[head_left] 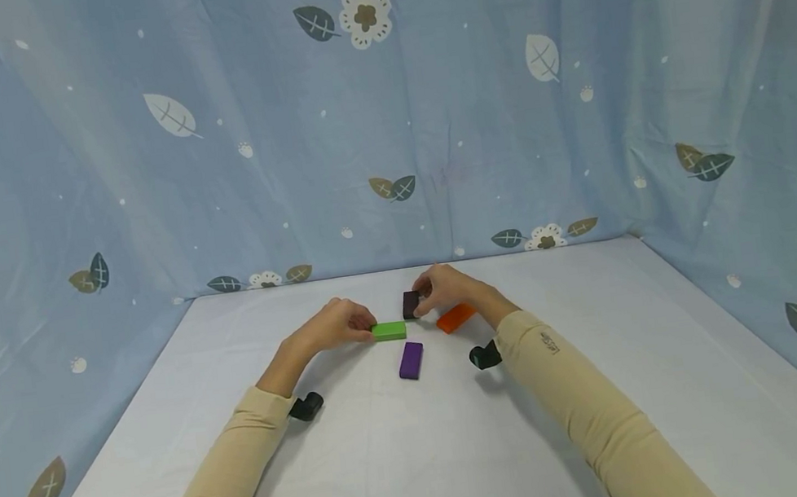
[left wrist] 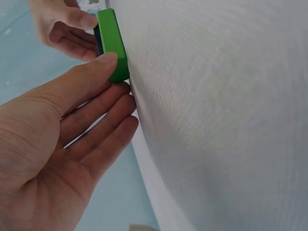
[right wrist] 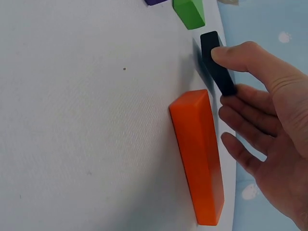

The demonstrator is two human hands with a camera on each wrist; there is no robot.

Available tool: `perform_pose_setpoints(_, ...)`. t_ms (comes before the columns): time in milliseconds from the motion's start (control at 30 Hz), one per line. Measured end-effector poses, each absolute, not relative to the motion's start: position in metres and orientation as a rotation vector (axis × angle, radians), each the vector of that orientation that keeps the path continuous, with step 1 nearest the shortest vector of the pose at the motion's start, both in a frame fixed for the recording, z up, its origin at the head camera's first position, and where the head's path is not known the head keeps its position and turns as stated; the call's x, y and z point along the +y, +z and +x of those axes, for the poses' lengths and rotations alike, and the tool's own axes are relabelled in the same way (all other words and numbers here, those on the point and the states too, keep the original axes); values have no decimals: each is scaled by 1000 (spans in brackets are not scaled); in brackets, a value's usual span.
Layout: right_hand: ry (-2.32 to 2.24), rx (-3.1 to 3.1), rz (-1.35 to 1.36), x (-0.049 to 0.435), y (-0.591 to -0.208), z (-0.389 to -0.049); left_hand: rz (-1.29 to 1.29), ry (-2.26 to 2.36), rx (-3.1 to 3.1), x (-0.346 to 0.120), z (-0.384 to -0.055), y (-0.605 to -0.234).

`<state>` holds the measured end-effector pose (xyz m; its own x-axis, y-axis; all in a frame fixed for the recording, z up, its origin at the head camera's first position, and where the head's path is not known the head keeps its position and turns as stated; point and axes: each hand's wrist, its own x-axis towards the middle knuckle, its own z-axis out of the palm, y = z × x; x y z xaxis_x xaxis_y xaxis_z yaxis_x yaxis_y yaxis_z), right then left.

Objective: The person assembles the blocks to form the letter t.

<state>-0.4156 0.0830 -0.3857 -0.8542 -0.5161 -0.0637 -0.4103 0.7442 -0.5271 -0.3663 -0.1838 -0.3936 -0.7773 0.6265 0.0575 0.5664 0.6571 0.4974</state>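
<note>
With thumb and fingers, my left hand (head_left: 336, 323) pinches the left end of a green block (head_left: 389, 331) at the white table. In the left wrist view the thumb lies on the near end of the green block (left wrist: 111, 41), the other fingers below it. My right hand (head_left: 443, 286) holds a black block (head_left: 411, 305) between thumb and fingers, farther back and slightly right of the green one. The right wrist view shows a shadow beside the black block (right wrist: 216, 65); it looks tilted. An orange block (head_left: 456, 318) lies under the right hand and wrist.
Nearer than the green block, a purple block (head_left: 411, 360) lies on the white table (head_left: 393, 462). Dark wrist-worn devices (head_left: 485, 356) show by both forearms. A blue patterned curtain (head_left: 384, 119) stands behind the table and along its sides.
</note>
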Motion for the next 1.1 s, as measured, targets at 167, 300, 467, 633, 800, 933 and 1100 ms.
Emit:
perform_pose_setpoints(167,-772,2724,-747,87,-388,-415,997,769,2745,-184,-367,-394)
perform_pose_setpoints(300,-790,2711,-743,87,-390,-415,990,772,2746,-183,-367,-395)
perform_pose_setpoints(467,-808,2694,-739,87,-390,-415,999,766,2756,-182,-366,-395)
perform_pose_setpoints(633,-812,2685,-732,85,-391,-415,1009,761,2763,-182,-365,-394)
perform_pose_setpoints(800,-828,2683,-729,83,-391,-414,1005,746,2766,-182,-365,-394)
perform_pose_setpoints(933,-829,2684,-720,83,-391,-414,990,749,2764,-182,-366,-394)
perform_pose_setpoints(1100,-829,2683,-705,82,-392,-414,975,752,2773,-181,-366,-394)
